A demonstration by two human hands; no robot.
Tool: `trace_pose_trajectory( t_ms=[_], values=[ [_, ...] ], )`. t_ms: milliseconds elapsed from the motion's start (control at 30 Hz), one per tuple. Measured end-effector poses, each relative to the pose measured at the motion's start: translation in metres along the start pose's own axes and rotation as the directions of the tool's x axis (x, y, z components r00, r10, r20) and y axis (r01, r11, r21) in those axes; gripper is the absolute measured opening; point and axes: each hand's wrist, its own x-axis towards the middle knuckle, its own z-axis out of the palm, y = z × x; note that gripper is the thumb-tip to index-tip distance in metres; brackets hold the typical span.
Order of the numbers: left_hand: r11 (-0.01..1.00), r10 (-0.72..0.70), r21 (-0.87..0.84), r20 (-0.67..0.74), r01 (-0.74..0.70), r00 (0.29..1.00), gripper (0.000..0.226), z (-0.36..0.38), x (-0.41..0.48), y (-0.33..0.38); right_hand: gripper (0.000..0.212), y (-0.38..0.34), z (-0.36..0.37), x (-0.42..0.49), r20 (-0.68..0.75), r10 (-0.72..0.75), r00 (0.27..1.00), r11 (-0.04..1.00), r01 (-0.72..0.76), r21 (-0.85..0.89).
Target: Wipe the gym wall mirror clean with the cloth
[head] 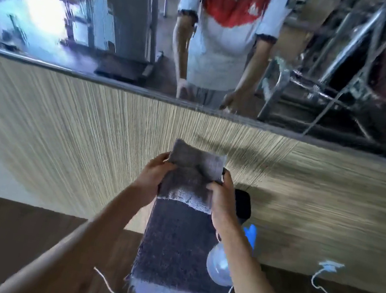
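A grey cloth with pale stripes hangs lengthwise between my two hands, below the mirror. My left hand grips its upper left edge, thumb on top. My right hand pinches the upper right edge. The wall mirror fills the top of the view above a dark frame edge; it reflects a person in a white and red shirt and gym equipment. The cloth is held away from the glass, in front of the wood-grain wall panel.
A clear spray bottle with a blue nozzle stands by the wall under my right forearm, with a dark object above it. White cord trails over the dark wooden floor.
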Motion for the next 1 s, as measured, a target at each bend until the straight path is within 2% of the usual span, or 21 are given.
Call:
trace_pose_trajectory(
  t_ms=[33, 100, 233, 367, 467, 567, 667, 767, 900, 1000],
  values=[
    [0.999, -0.013, -0.039, -0.001, 0.013, 1.0, 0.013, 0.006, -0.006, 0.016, 0.039, -0.018, 0.0, -0.005, 0.002, -0.035, 0.999, 0.999, 0.034, 0.041],
    [0.997, -0.012, -0.08, 0.042, 0.015, 0.999, 0.018, 0.019, -0.021, 0.052, 0.029, -0.064, 0.001, -0.021, -0.007, -0.115, 0.993, 0.991, 0.115, 0.066],
    [0.98, 0.182, -0.124, 0.212, -0.158, 0.96, 0.023, 0.037, -0.065, 0.108, 0.023, -0.132, 0.006, -0.045, -0.028, -0.269, 0.963, 0.963, 0.269, -0.01],
    [0.911, 0.395, -0.18, 0.128, -0.37, 0.91, 0.02, 0.043, -0.108, 0.135, 0.027, -0.162, 0.013, -0.069, 0.02, -0.338, 0.941, 0.941, 0.338, -0.002],
    [0.878, 0.479, 0.021, -0.029, -0.479, 0.877, 0.017, 0.032, -0.13, 0.137, 0.032, -0.164, 0.023, -0.082, 0.113, -0.336, 0.935, 0.942, 0.33, 0.065],
    [0.804, 0.582, 0.268, -0.165, -0.531, 0.797, 0.013, 0.015, -0.147, 0.13, 0.027, -0.154, 0.039, -0.09, 0.202, -0.299, 0.933, 0.953, 0.283, 0.107],
    [0.719, 0.674, 0.43, -0.242, -0.546, 0.698, 0.012, -0.009, -0.174, 0.118, 0.03, -0.138, 0.063, -0.101, 0.318, -0.289, 0.903, 0.957, 0.26, 0.131],
    [0.668, 0.714, 0.575, -0.316, -0.472, 0.625, 0.025, -0.044, -0.203, 0.099, 0.032, -0.111, 0.092, -0.108, 0.47, -0.264, 0.842, 0.964, 0.227, 0.135],
    [0.706, 0.681, 0.654, -0.522, -0.271, 0.513, 0.027, -0.092, -0.249, 0.069, 0.026, -0.065, 0.143, -0.13, 0.66, -0.196, 0.725, 0.976, 0.207, 0.063],
    [0.74, 0.658, 0.644, -0.634, -0.194, 0.407, 0.027, -0.121, -0.285, 0.057, 0.024, -0.038, 0.183, -0.154, 0.772, -0.151, 0.618, 0.981, 0.188, 0.041]
  ],
)
